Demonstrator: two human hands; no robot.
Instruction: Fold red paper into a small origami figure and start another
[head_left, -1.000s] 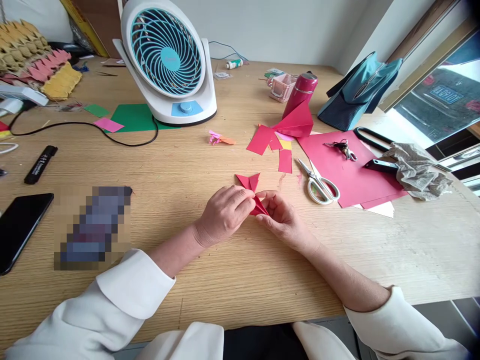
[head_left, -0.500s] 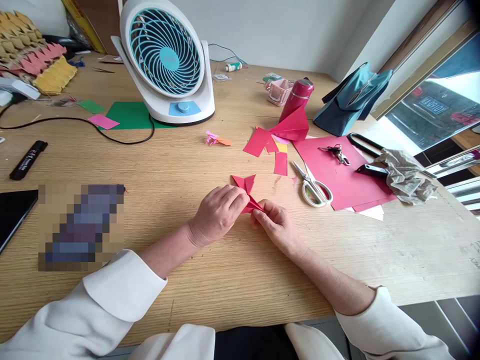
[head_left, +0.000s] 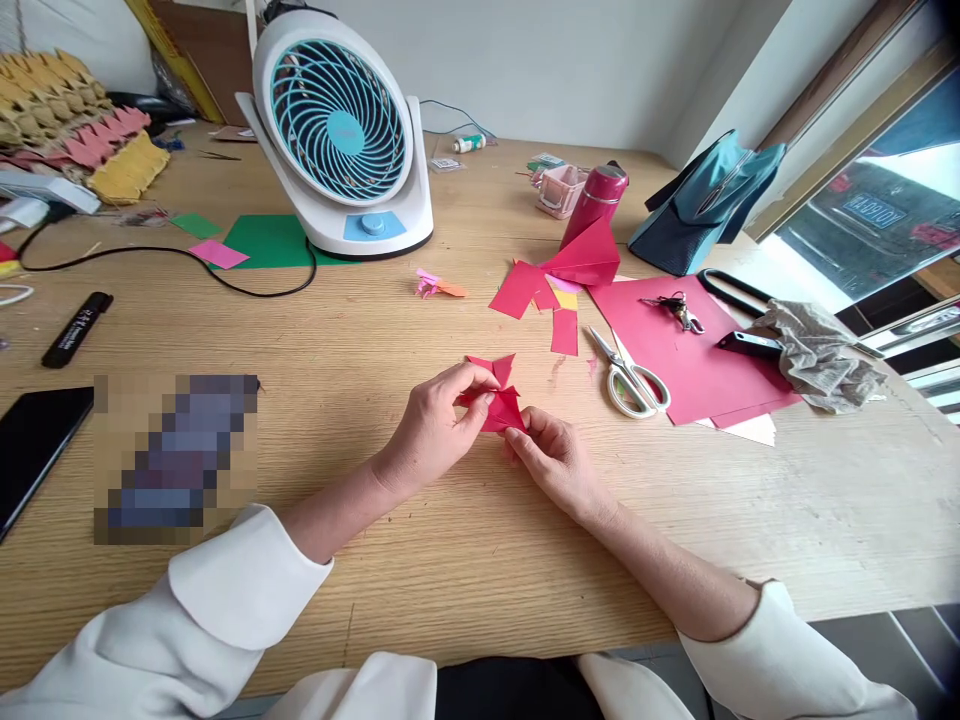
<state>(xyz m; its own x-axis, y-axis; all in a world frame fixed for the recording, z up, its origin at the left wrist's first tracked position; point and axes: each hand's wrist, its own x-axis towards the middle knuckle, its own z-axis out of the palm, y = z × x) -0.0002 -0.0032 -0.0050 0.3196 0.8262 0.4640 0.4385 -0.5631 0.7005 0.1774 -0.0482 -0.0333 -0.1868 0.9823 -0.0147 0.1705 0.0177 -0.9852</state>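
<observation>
A small folded red paper (head_left: 502,412) with pointed flaps is held just above the middle of the wooden table (head_left: 360,340). My left hand (head_left: 439,415) pinches its upper left part between thumb and fingers. The lower right corner is gripped by my right hand (head_left: 553,455), its thumb on top and the other fingers curled beneath. Two points of the paper stick up beyond my left fingertips. White-handled scissors (head_left: 634,385) lie to the right of my hands, and cut red paper pieces (head_left: 517,288) lie further back.
A white fan (head_left: 341,140) stands at the back left, near green paper (head_left: 262,240). Large red sheets (head_left: 675,350) with keys (head_left: 679,312) lie right, beside a crumpled cloth (head_left: 817,355). Behind are a red bottle (head_left: 596,200) and a teal bag (head_left: 705,210). A marker (head_left: 77,330) lies left.
My left hand has turned from lying over the paper to pinching it with the fingertips. More of the paper shows, its folds opened wider. My right hand keeps its hold.
</observation>
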